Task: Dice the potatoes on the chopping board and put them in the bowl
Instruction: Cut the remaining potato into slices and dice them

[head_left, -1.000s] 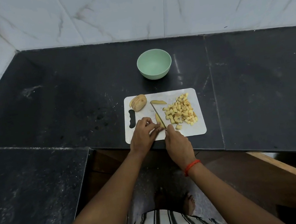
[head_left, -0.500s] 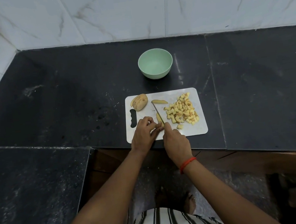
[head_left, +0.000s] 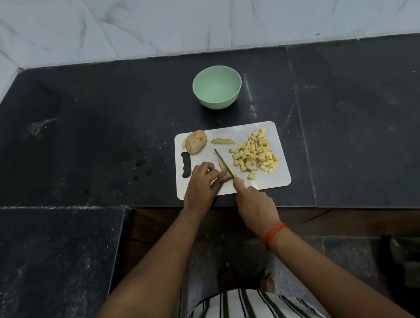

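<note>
A white chopping board (head_left: 269, 181) lies at the counter's front edge. On its right side is a heap of diced potato (head_left: 255, 155). A sliced potato half (head_left: 195, 141) sits at the board's far left corner, with a single wedge (head_left: 222, 141) beside it. My left hand (head_left: 201, 184) pinches a potato strip (head_left: 222, 165) against the board. My right hand (head_left: 256, 205) grips the handle of a knife (head_left: 224, 162), whose blade lies lengthwise along that strip. A pale green bowl (head_left: 217, 87) stands empty behind the board.
The black stone counter (head_left: 361, 122) runs right and also forms a lower slab at the near left. White marble tiles (head_left: 181, 10) line the back and left walls. Below the counter edge is a wooden front, and my striped shirt fills the bottom.
The hands and knife stay at the same strip; the blade has shifted only slightly. The view has tilted a little, so the board sits marginally lower and to the right.
</note>
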A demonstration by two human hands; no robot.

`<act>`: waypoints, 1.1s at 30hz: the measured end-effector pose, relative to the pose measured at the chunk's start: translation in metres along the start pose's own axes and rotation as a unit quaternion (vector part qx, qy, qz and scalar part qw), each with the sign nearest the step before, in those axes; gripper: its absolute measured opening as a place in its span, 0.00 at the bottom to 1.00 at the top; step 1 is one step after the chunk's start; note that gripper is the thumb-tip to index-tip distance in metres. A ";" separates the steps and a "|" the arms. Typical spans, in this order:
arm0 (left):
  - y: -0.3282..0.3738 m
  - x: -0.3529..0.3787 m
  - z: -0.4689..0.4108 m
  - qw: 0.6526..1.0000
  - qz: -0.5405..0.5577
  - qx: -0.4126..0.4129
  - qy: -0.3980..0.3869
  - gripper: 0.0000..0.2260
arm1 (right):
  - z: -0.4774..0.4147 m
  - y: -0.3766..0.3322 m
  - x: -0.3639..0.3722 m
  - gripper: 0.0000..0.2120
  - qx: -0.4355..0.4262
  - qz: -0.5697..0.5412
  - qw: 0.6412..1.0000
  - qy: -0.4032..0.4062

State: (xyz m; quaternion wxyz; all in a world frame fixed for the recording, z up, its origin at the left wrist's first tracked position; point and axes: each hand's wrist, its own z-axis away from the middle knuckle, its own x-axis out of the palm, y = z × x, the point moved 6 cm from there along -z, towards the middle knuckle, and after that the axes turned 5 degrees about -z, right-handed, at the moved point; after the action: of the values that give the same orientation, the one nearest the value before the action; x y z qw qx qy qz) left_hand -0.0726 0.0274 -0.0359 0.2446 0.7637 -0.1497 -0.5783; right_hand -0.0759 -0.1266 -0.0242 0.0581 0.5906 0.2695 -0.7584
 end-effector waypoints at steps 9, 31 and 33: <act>0.002 -0.001 0.001 1.000 -0.003 -0.002 -0.009 0.09 | 0.068 0.023 0.008 0.16 0.025 -0.015 1.000 -0.010; 0.033 -0.001 -0.058 0.871 -0.349 0.265 -0.221 0.20 | 0.038 0.031 -0.041 0.09 0.006 -0.189 0.964 0.189; 0.031 0.001 -0.058 0.874 -0.345 0.268 -0.211 0.18 | 0.023 0.029 -0.041 0.08 -0.013 -0.223 0.959 0.174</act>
State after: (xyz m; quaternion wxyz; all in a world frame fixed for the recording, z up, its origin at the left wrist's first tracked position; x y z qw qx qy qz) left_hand -0.0153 0.0128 -0.0080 -0.2225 0.6628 -0.0741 -0.7111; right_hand -0.0717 -0.1718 0.0071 -0.1521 0.6378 0.4100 -0.6340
